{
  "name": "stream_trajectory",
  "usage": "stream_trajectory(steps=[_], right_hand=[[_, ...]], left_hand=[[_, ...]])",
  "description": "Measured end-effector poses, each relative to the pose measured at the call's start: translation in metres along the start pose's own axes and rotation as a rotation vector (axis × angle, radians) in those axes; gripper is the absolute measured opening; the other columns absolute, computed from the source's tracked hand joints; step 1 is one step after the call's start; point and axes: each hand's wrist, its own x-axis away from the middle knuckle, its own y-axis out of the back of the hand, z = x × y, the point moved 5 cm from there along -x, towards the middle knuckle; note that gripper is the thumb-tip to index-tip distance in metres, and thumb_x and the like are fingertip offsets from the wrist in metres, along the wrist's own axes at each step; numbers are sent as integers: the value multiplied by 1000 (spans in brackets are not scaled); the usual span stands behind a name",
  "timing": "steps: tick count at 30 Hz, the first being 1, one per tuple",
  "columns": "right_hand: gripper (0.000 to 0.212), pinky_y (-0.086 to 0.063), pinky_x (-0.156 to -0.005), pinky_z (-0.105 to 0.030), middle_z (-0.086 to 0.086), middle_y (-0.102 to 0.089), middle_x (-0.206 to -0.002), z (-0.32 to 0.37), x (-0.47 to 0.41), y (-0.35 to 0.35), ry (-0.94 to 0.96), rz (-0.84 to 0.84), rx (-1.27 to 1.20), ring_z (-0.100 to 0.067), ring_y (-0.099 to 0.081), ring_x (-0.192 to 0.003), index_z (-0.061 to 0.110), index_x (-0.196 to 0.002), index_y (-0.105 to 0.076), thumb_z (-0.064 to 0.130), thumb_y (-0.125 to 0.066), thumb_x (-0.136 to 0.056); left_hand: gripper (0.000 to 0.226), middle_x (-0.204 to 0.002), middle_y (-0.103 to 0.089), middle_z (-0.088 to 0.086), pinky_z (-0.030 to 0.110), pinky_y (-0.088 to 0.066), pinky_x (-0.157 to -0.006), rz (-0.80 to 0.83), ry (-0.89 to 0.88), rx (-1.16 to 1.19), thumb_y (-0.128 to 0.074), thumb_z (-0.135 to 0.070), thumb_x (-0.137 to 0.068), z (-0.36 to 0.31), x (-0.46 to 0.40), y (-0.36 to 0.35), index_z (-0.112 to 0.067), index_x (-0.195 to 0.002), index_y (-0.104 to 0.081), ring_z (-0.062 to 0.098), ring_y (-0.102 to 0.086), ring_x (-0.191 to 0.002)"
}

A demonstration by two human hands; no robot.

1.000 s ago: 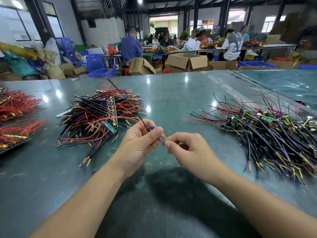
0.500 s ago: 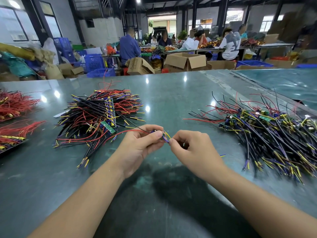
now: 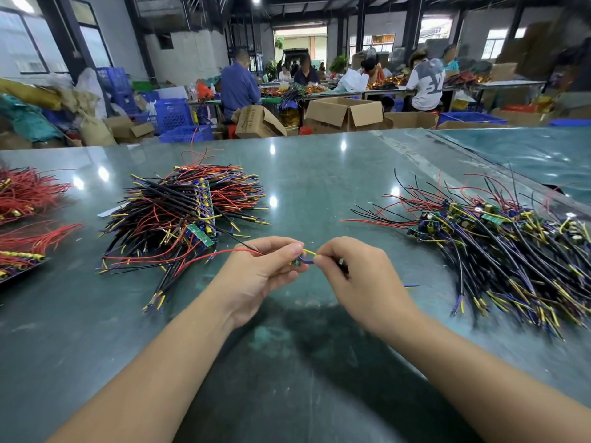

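Note:
My left hand point(image 3: 262, 276) pinches a small green circuit board point(image 3: 295, 263) whose red and black wires trail off to the left. My right hand point(image 3: 358, 282) pinches the board's blue and yellow wires point(image 3: 307, 256) right beside the left fingers. Both hands hover low over the dark green table point(image 3: 319, 187), near its middle. A tidy stack of wired boards point(image 3: 182, 215) lies to the left of my hands. To the right spreads a looser heap of wired boards point(image 3: 511, 247).
Bundles of red wires point(image 3: 25, 199) lie at the table's left edge. A short blue wire piece point(image 3: 412, 286) rests by my right hand. Beyond the table stand cardboard boxes point(image 3: 345, 113), blue crates point(image 3: 172, 113) and people working at far benches.
My hands dropped slightly toward the table and drew close together. The blue and yellow wires between my fingers are now bent into a short loop.

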Motion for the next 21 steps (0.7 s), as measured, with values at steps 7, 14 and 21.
stream_trajectory(steps=[7,14,21], right_hand=[[21,-25,-42,-10,17,-42,-43,-10,-4,-2,-200,216,-383,-3,-33,-42,18,-76,-67,31,-59,-91],[22,-28,-49,-17,14,-41,-49,-7,-7,3,-145,152,-331,-4,-33,-49,23,-68,-62,25,-62,-90],[13,-42,-56,-35,7,-53,-76,16,0,17,274,-132,116,-23,-50,-61,14,-81,-65,22,-60,-91]], left_hand=[[7,-69,-72,7,21,-56,-61,23,-33,80,-69,-11,-65,-5,0,-1,-12,-67,-75,12,-69,-62],[5,-75,-73,8,19,-55,-57,100,4,4,-70,-15,-64,-8,4,-3,-14,-66,-75,14,-71,-66],[5,-77,-72,8,19,-54,-56,183,114,33,-70,-13,-66,-8,6,-4,-17,-64,-72,15,-70,-69]])
